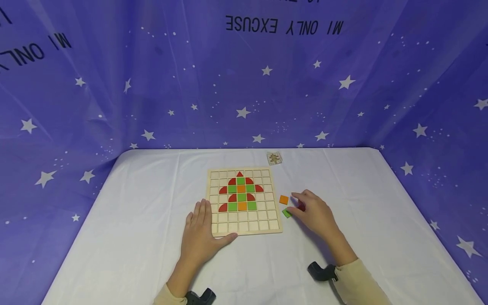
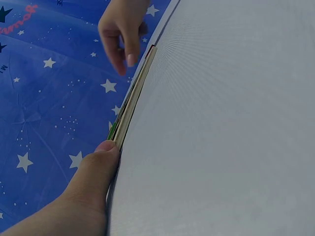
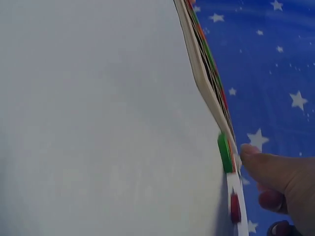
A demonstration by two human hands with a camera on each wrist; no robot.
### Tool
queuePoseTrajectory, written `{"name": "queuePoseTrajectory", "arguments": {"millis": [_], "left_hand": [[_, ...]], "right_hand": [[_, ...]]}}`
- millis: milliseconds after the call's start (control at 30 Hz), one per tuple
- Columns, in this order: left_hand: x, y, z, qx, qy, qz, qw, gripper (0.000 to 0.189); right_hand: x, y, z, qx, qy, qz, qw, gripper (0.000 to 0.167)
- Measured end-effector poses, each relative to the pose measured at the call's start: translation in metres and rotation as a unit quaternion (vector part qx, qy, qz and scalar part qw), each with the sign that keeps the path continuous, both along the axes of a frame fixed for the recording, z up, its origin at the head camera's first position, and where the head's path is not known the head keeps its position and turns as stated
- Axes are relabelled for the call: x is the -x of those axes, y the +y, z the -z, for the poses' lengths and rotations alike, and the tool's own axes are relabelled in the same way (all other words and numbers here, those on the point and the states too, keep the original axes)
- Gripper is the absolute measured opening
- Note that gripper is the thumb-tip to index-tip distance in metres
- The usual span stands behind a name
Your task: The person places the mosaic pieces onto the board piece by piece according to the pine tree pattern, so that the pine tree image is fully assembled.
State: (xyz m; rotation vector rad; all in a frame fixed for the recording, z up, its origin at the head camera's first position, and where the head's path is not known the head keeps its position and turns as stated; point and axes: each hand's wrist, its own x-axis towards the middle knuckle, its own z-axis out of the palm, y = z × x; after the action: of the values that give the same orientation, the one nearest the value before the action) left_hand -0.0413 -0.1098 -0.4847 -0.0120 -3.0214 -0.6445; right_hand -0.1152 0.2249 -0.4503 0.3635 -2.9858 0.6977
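A square pale wooden grid board (image 1: 248,233) lies on the table, its cells partly filled with red, green and orange pieces in a tree shape. My left hand (image 1: 200,239) rests at the board's near left corner, fingers straight along the left side. Its thumb (image 2: 101,157) touches the near edge. To the right of the board, my right hand (image 1: 314,214) hovers with thumb and forefinger apart. The thumb is close over a green tile (image 3: 226,153). An orange tile (image 1: 284,199) lies beyond it. Partly hidden under the hand is a red piece (image 3: 235,209).
A small clear square with a brown tree-like pattern (image 1: 274,158) lies behind the board, near the table's back edge. White cloth (image 1: 152,199) covers the table. A blue star-printed curtain (image 1: 213,106) hangs behind and at both sides.
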Motion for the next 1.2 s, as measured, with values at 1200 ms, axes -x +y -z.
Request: {"name": "queuePoseTrajectory", "arguments": {"millis": [1200], "left_hand": [[0.0,0.0,0.001,0.0,0.005,0.001,1.0,0.13]], "right_hand": [[0.0,0.014,0.01,0.0,0.007,0.005,1.0,0.03]]}}
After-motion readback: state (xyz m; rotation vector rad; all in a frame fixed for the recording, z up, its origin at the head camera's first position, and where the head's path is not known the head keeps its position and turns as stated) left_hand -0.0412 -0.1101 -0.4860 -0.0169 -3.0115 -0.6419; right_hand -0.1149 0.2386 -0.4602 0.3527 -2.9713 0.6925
